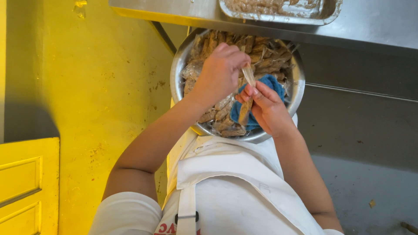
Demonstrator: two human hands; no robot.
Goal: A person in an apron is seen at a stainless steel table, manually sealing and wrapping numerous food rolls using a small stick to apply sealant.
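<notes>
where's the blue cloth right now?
Head view, centre: the blue cloth lies in the round metal bowl on the small brown packets, partly hidden under the right hand, just right of the left hand.

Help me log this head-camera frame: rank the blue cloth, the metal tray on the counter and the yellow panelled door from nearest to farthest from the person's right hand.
1. Blue cloth: touching the right hand, lying in the steel bowl.
2. Metal tray: up on the steel counter, beyond the bowl.
3. Yellow panelled door: far across at the lower left edge.
</notes>
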